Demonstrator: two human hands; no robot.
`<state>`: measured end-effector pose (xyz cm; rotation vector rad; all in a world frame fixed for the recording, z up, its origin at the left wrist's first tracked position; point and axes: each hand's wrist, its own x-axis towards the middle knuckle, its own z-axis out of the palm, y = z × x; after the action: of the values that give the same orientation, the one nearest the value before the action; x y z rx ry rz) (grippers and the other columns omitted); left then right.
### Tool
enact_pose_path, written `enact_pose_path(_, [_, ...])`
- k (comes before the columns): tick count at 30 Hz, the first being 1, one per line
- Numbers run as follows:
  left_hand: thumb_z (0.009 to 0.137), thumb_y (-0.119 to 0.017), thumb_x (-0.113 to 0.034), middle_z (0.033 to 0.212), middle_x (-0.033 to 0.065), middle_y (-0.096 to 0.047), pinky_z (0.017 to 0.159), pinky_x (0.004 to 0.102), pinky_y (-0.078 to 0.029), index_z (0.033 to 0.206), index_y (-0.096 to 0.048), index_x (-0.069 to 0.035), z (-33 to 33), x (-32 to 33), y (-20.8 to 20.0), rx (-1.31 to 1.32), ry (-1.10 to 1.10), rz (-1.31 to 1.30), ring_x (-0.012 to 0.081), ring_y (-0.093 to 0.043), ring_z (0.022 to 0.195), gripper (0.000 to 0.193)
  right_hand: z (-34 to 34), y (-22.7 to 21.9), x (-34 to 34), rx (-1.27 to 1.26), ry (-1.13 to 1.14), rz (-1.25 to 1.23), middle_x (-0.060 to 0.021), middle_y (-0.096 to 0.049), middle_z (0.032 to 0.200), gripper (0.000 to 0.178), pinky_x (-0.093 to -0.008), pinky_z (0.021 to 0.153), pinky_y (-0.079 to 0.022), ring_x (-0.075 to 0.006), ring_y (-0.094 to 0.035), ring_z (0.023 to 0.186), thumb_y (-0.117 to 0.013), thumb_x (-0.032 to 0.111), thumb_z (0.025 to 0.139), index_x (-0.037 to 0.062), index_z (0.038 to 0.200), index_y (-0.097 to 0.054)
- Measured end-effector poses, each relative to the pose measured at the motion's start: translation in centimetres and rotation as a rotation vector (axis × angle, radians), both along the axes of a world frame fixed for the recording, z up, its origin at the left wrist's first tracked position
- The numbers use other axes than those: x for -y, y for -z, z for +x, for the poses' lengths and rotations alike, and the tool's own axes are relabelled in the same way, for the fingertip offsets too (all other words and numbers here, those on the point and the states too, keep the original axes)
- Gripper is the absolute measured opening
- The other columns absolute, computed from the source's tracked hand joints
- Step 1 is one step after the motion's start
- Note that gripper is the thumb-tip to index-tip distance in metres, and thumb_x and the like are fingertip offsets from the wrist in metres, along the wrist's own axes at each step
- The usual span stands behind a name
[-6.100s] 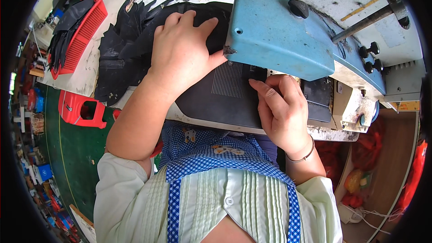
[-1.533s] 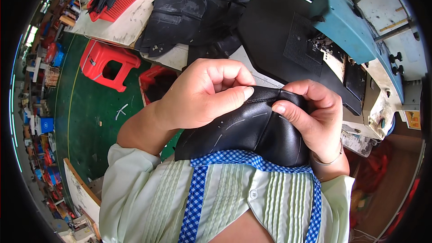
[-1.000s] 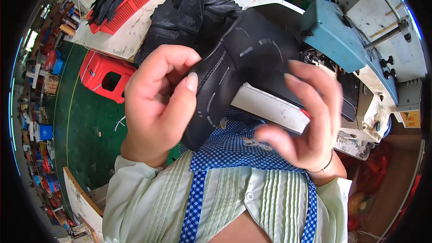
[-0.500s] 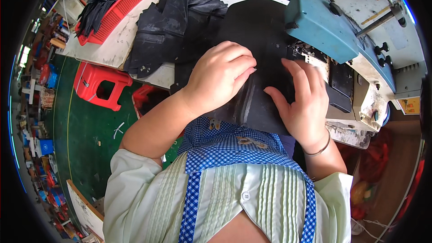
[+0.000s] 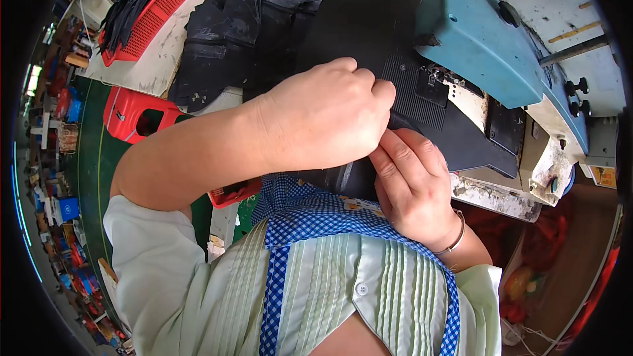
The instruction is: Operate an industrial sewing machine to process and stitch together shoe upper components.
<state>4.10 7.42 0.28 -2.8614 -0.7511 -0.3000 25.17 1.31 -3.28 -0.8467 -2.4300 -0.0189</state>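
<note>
My left hand (image 5: 330, 112) is closed, its curled fingers gripping the edge of a black sheet piece (image 5: 359, 181). Right beside it, my right hand (image 5: 415, 175) pinches the same piece, thumb tucked behind the fingers. The two hands nearly touch. Most of the piece is hidden under my hands, and a grey streak shows on its near part. Beyond them lies a broad black surface (image 5: 356, 26) with a ribbed area (image 5: 415, 95), beside the blue head of a machine (image 5: 468, 39). A pile of black cut pieces (image 5: 217, 39) lies to the left.
A red basket (image 5: 148, 26) of black pieces stands on the white table (image 5: 148, 76) at the far left. Below is a red plastic stool (image 5: 135, 115) on the green floor. Small scraps lie by the machine's black plate (image 5: 504, 132).
My hands have come together and closed on the black piece; the right hand was spread flat before. The piece has been pulled nearer, baring the ribbed area and the pointed right end of the surface.
</note>
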Motion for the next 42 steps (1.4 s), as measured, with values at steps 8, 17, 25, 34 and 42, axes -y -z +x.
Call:
enact_pose_path(8, [0.078, -0.071, -0.005, 0.09, 0.0094, -0.061, 0.075, 0.0386, -0.054, 0.087, -0.065, -0.002, -0.9, -1.2, 1.1, 0.282, -0.048, -0.144, 0.0285, -0.063, 0.082, 0.012, 0.1, -0.2, -0.8, -0.12, -0.039, -0.117, -0.0151, -0.069, 0.121, 0.055, -0.0402, 0.087, -0.055, -0.0329, -0.064, 0.101, -0.071, -0.005, 0.061, -0.0037, 0.116, -0.073])
enact_pose_path(17, [0.08, -0.066, -0.011, 0.089, 0.0086, -0.062, 0.073, 0.0368, -0.053, 0.086, -0.068, 0.0, -0.2, -0.4, 0.3, 0.103, 0.011, -0.038, 0.0243, -0.064, 0.08, 0.013, 0.3, -0.2, -0.9, -0.149, -0.048, -0.141, -0.0155, -0.07, 0.118, 0.052, -0.04, 0.087, -0.055, -0.0332, -0.063, 0.099, -0.072, -0.007, 0.062, -0.0043, 0.114, -0.073])
enact_pose_path(25, [0.074, -0.072, -0.005, 0.085, 0.0052, -0.059, 0.064, 0.0356, -0.052, 0.082, -0.066, -0.004, 0.2, 0.1, 2.0, 0.334, -0.19, -0.009, 0.0232, -0.063, 0.075, 0.01, 0.0, -0.1, -0.9, -0.141, -0.06, -0.121, -0.0151, -0.07, 0.118, 0.054, -0.0391, 0.087, -0.055, -0.0322, -0.063, 0.099, -0.072, -0.007, 0.06, -0.0055, 0.114, -0.073])
enact_pose_path(34, [0.077, -0.08, -0.013, 0.109, 0.0066, -0.07, 0.071, 0.0357, -0.056, 0.103, -0.075, -0.004, -1.3, 2.1, 3.0, 0.519, -0.151, -0.081, 0.0255, -0.066, 0.087, 0.028, 0.2, 0.4, -0.9, -0.187, -0.022, -0.134, -0.0188, -0.064, 0.125, 0.051, -0.0421, 0.089, -0.054, -0.0336, -0.061, 0.105, -0.073, -0.001, 0.068, -0.0089, 0.118, -0.068])
enact_pose_path(42, [0.086, -0.07, -0.02, 0.116, 0.0127, -0.069, 0.1, 0.052, -0.046, 0.113, -0.073, 0.003, -0.6, 4.0, 2.7, 0.215, -0.243, 0.14, 0.0283, -0.063, 0.102, 0.036, -0.1, -0.1, -0.6, -0.069, 0.019, -0.087, -0.0269, -0.061, 0.134, 0.042, -0.0433, 0.09, -0.054, -0.0358, -0.062, 0.103, -0.07, -0.001, 0.076, -0.0141, 0.115, -0.065])
